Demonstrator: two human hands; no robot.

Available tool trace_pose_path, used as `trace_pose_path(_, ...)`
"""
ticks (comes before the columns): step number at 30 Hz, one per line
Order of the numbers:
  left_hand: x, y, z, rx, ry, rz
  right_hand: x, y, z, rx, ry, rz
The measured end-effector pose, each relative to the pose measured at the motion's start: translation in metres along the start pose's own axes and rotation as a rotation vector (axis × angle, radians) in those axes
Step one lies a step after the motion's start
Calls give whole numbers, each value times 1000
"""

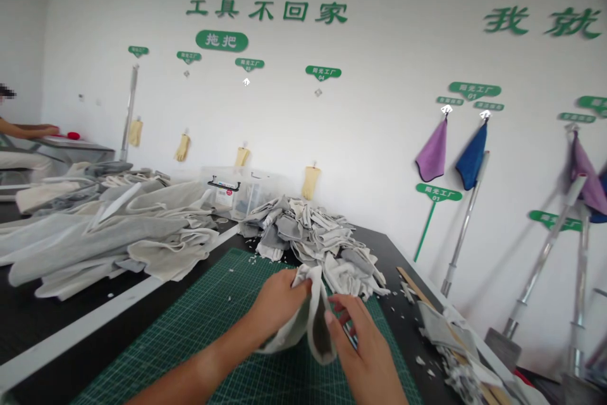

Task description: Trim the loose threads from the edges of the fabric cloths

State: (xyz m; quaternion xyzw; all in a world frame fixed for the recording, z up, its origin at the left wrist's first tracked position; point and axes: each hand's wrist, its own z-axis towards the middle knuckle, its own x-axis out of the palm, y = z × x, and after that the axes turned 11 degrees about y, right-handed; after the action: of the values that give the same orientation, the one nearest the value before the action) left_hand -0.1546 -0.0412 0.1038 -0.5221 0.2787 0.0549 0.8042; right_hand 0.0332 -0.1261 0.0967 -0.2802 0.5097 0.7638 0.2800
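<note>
My left hand (283,301) is closed on a pale grey piece of fabric (321,323), gripping its upper edge. The fabric hangs in a loop over the green cutting mat (203,316), its darker inner side partly showing. At the fabric's right edge is my right hand (363,342), its fingers curled. A thin object shows between that thumb and palm; too little of it is visible to name it. Just beyond both hands lies a heap of cut grey and white fabric pieces (308,228).
Long grey fabric strips (109,234) are piled at the left behind a white strip (85,323). A clear plastic box (244,193) stands at the back. Scraps and a wooden strip (455,335) line the right edge. Another person's arm (28,131) shows far left.
</note>
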Motion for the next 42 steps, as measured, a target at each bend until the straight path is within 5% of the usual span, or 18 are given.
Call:
trace_pose_path(8,4,-14,-13,47,368,-287,9,-17,7,87,99,33)
trace_pose_path(18,-28,-24,-23,-76,597,-512,-34,-12,17,-9,130,137)
trace_pose_path(22,-21,-25,-23,65,429,-345,-37,-9,21,-8,217,230)
trace_pose_path(28,-9,-33,-24,220,43,39,-35,-7,27,-1,166,212)
trace_pose_path(35,-9,-42,-27,313,-74,294,-38,6,32,-15,191,138)
trace_pose_path(42,-22,-59,-30,290,-290,125,-52,19,17,10,569,379)
